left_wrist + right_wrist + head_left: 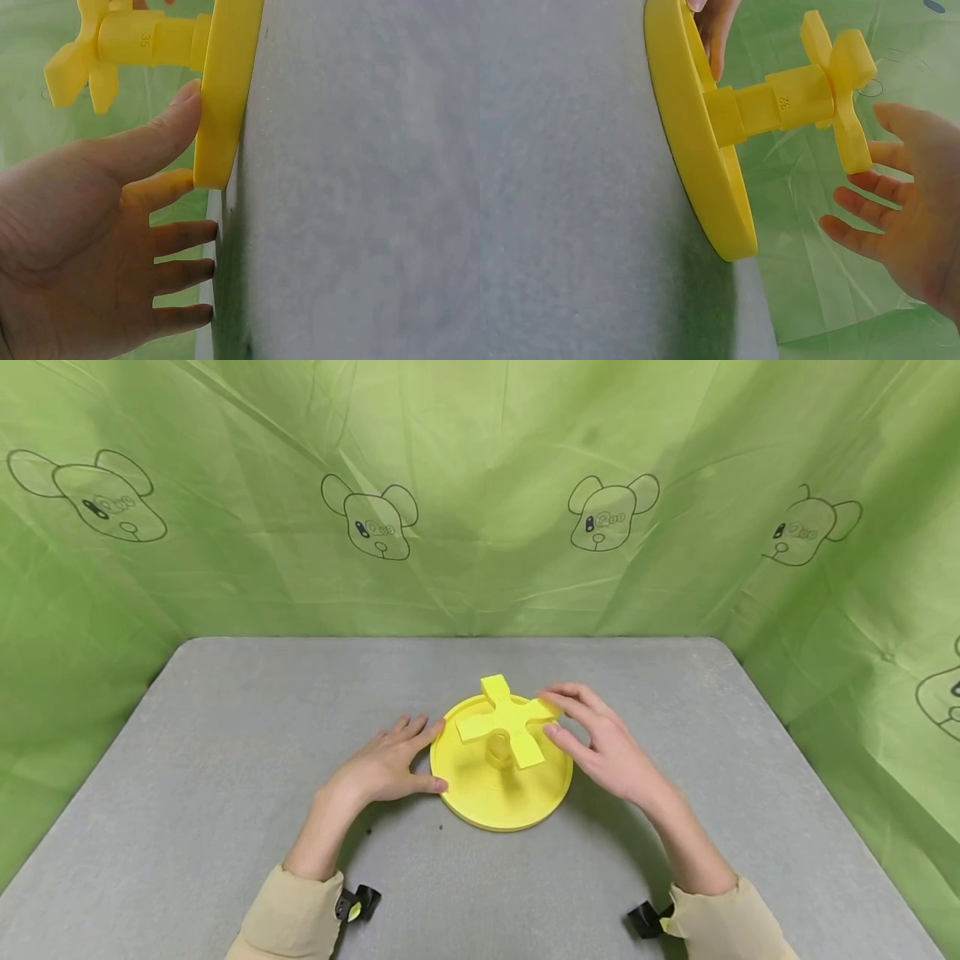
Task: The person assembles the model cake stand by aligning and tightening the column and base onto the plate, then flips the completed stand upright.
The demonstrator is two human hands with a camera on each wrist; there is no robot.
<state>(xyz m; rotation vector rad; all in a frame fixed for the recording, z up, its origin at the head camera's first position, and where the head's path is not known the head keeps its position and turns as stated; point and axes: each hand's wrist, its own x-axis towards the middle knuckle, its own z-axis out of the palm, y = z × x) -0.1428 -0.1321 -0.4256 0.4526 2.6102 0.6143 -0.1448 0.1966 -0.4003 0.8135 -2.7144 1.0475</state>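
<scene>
A yellow round base [487,797] with a raised rim lies flat on the grey table. From its middle rises a stepped yellow post [757,109], marked 32 on one side and 35 on the other in the wrist views. On top of the post sits a yellow four-armed cross knob [510,718]. My left hand [386,764] touches the left rim with thumb and index finger, the other fingers spread straight beside it. My right hand [609,747] has its thumb and fingers around the right-hand arm of the knob, loosely extended; firm contact cannot be made out.
The grey table [225,760] spreads around the base. Green cloth walls [480,585] with drawn bear heads enclose its back and sides. Small dark specks lie in front of the left hand. Black wrist devices [365,903] sit at both beige sleeves.
</scene>
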